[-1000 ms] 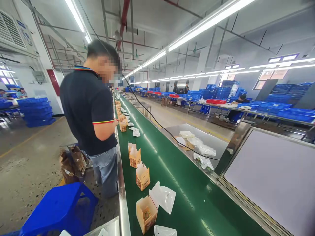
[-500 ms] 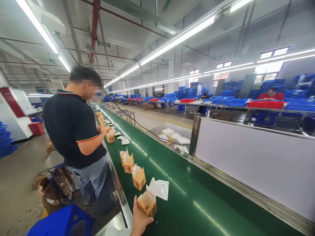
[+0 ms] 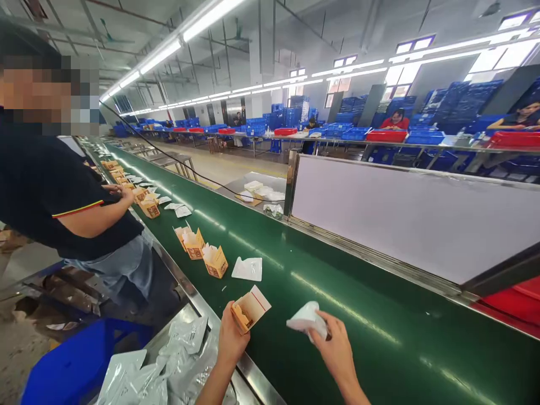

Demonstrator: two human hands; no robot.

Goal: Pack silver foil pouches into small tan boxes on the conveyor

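Note:
My left hand [image 3: 233, 336] is closed round a small tan printed box [image 3: 250, 310], tilted with its open top and raised flap facing right. In my right hand [image 3: 335, 344], a white pouch [image 3: 306, 319] is gripped between thumb and fingers, to the right of the box and apart from it. Both hands are over the green conveyor belt [image 3: 320, 264]. Another white pouch [image 3: 248, 269] lies flat on the belt beyond the box. Beside it stand open tan boxes [image 3: 215, 261] with their flaps up.
Several white pouches [image 3: 185, 337] are heaped on the metal ledge at lower left, near a blue stool [image 3: 67, 365]. A co-worker [image 3: 84, 185] stands at the belt's left side. A pale panel [image 3: 405, 214] borders the far side. More boxes and pouches line the belt further away.
My left hand has lifted the box off the belt and tilted it. My right hand has come into view holding a white pouch. The view has swung to the right.

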